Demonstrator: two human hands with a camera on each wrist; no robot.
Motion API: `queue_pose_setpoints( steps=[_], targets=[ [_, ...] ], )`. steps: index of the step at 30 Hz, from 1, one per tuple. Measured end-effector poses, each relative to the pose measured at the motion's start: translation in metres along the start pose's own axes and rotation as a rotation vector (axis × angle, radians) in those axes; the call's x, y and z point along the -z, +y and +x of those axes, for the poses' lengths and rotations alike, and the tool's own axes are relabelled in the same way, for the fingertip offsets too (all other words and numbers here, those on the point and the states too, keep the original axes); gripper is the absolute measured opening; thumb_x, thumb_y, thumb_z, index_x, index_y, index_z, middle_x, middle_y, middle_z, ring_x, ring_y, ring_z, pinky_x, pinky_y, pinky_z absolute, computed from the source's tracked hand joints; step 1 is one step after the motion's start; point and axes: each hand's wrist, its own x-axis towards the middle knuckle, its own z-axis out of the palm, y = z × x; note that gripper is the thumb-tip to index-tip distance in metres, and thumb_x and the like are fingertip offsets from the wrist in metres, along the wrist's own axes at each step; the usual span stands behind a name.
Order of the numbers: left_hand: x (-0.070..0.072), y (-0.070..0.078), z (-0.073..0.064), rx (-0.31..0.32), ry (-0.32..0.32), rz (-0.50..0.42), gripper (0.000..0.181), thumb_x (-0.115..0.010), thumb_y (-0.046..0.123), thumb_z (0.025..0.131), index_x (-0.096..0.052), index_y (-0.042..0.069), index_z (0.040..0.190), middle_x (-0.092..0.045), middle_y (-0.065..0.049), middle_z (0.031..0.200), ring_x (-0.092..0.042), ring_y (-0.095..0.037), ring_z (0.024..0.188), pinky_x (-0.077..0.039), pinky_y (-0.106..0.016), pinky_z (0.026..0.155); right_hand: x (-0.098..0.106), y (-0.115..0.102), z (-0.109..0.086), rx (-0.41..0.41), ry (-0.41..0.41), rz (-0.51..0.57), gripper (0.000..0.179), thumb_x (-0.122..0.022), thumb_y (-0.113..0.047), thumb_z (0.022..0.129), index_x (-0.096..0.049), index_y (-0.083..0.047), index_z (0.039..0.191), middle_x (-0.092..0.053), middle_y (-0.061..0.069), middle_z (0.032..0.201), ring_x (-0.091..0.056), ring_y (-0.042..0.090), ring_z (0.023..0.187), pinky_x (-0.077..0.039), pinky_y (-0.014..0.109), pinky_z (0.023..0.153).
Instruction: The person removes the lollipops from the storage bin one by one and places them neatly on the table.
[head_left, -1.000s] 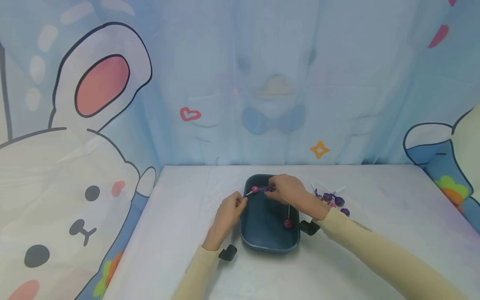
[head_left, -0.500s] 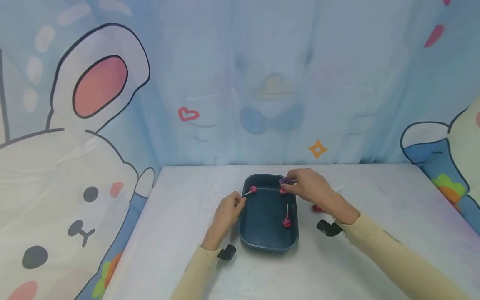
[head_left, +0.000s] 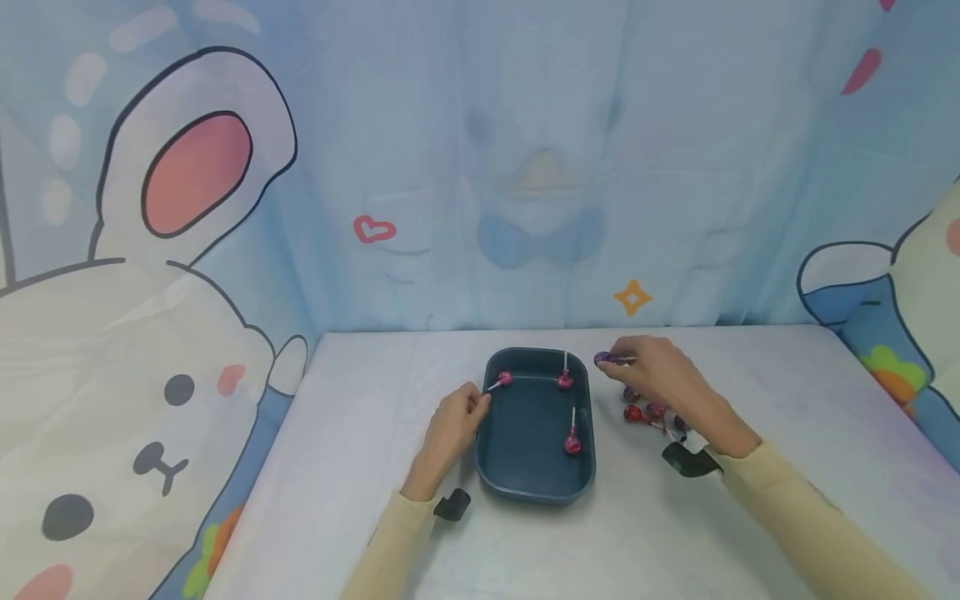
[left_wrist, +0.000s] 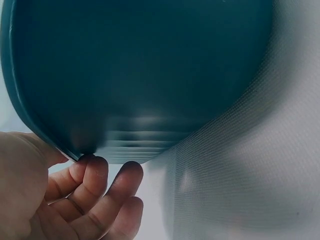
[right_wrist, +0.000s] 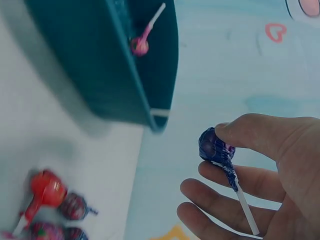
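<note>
A dark teal plastic basin (head_left: 534, 496) stands in the middle of the table. My left hand (head_left: 452, 425) grips its left rim, thumb inside and fingers outside, as the left wrist view shows. Inside the basin lie a pink lollipop (head_left: 505, 378) at the left wall, another pink lollipop (head_left: 565, 381) at the back right and a third pink lollipop (head_left: 572, 444) towards the front right. Beyond the basin's right rim, my right hand (head_left: 660, 375) pinches a purple-wrapped lollipop (right_wrist: 212, 147) by its head between thumb and forefinger, its white stick pointing back to the palm.
Beneath the right hand, several loose lollipops lie on the table, among them a red lollipop (head_left: 633, 413) and dark purple ones, partly hidden by the hand and wrist. A blue cartoon-printed cloth (head_left: 450, 167) hangs behind the white table (head_left: 360, 400).
My right hand has moved right with the purple lollipop, from above the basin to outside its right rim. The left hand keeps its grip on the basin.
</note>
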Motion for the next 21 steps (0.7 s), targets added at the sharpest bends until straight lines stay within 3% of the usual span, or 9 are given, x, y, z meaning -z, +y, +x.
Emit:
queue_pose_setpoints(
  steps=[4,14,17,21],
  targets=[
    [0.000,0.001,0.000,-0.002,-0.004,-0.004,0.024,-0.049,0.038,0.093,-0.052,0.016,0.083,-0.050,0.003,0.065,-0.046,-0.009,0.054,-0.037,-0.024,0.047,0.005,0.018,-0.003,-0.050,0.001,-0.014,0.044,-0.057,-0.046,0.086,-0.064,-0.009,0.108,-0.065,0.014,0.107,-0.060,0.032,0.097,-0.046,0.050,0.077],
    [0.000,0.000,0.000,-0.021,0.003,0.001,0.025,-0.048,0.038,0.094,-0.052,0.016,0.083,-0.049,0.004,0.065,-0.045,-0.008,0.053,-0.036,-0.023,0.046,-0.001,0.077,-0.010,-0.202,-0.033,-0.012,0.076,-0.048,-0.066,0.081,-0.055,0.001,0.116,-0.057,0.026,0.114,-0.055,0.039,0.097,-0.046,0.053,0.075],
    [0.000,0.000,0.000,-0.015,0.002,0.003,0.025,-0.048,0.038,0.094,-0.052,0.016,0.083,-0.049,0.004,0.065,-0.045,-0.008,0.053,-0.036,-0.023,0.046,-0.001,0.094,-0.013,-0.238,-0.028,-0.017,0.078,-0.049,-0.066,0.081,-0.054,0.003,0.115,-0.055,0.029,0.115,-0.053,0.042,0.097,-0.045,0.052,0.072],
    [0.001,0.000,0.000,-0.006,0.002,0.002,0.025,-0.048,0.038,0.093,-0.052,0.016,0.083,-0.049,0.003,0.065,-0.045,-0.009,0.053,-0.036,-0.024,0.046,-0.005,0.114,-0.015,-0.265,-0.032,-0.048,0.067,-0.054,-0.055,0.084,-0.055,0.005,0.113,-0.055,0.030,0.111,-0.053,0.039,0.090,-0.045,0.048,0.067]
  ],
)
